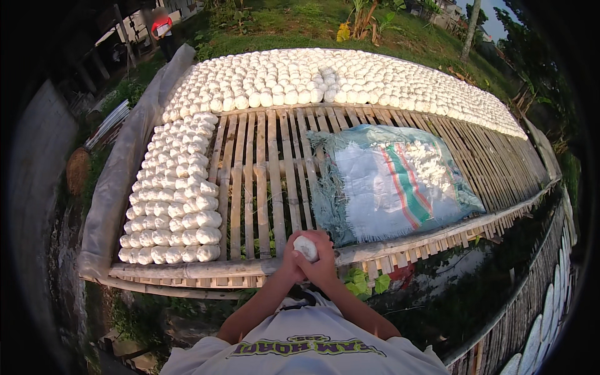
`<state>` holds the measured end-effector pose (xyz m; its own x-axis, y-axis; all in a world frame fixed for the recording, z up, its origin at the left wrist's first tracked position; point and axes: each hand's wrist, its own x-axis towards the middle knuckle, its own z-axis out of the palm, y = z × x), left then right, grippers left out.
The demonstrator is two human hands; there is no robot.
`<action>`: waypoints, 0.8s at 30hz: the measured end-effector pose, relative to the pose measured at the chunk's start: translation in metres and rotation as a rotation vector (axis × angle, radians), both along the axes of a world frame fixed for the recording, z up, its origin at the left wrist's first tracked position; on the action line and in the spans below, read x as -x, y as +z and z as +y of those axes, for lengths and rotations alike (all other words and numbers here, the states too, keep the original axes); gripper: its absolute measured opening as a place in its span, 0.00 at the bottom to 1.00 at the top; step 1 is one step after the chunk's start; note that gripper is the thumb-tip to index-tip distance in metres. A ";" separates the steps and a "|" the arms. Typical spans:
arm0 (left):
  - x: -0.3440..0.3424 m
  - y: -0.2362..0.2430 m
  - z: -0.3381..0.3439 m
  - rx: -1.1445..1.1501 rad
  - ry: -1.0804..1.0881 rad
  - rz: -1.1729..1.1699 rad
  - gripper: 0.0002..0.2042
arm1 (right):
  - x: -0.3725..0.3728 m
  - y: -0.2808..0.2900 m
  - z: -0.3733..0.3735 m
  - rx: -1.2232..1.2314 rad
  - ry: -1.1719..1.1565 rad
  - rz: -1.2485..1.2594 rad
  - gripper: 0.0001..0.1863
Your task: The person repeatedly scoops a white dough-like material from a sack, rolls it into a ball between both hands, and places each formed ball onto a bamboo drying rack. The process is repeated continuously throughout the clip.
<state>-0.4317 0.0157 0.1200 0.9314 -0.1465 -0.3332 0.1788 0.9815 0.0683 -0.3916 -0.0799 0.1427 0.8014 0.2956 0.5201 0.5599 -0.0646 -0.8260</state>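
White ball (305, 248), roundish with no clear long axis, sits between the left hand (289, 257) and right hand (323, 255), about equally near both, their fingers wrapped around it, in view across the near rail (187, 270). Beyond, bamboo slats (274, 169) run away from the body. Leftward lie rows of similar balls (172, 212); rightward, a woven sack (369, 181) covers the slats. Farther off, packed balls (262, 81) fill the back.

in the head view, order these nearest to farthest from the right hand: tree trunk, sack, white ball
1. White ball, held between right hand and left hand
2. Sack, on the rack, ahead and right
3. Tree trunk, beyond the rack, upper right
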 end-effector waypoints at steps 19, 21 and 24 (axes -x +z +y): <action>-0.046 -0.076 0.037 -0.359 0.114 -0.030 0.30 | -0.052 0.012 0.045 0.229 0.177 0.006 0.26; -0.057 -0.087 0.049 -0.334 0.136 0.001 0.29 | -0.060 0.018 0.052 0.261 0.158 -0.265 0.24; -0.070 -0.096 0.072 -0.288 0.139 0.018 0.27 | -0.072 0.021 0.061 0.311 0.201 -0.387 0.25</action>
<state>-0.3614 0.0879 0.0243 0.9296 0.0849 -0.3586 0.0476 0.9373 0.3453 -0.3196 -0.0185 0.1637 0.4799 0.6109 0.6297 0.8465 -0.1336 -0.5154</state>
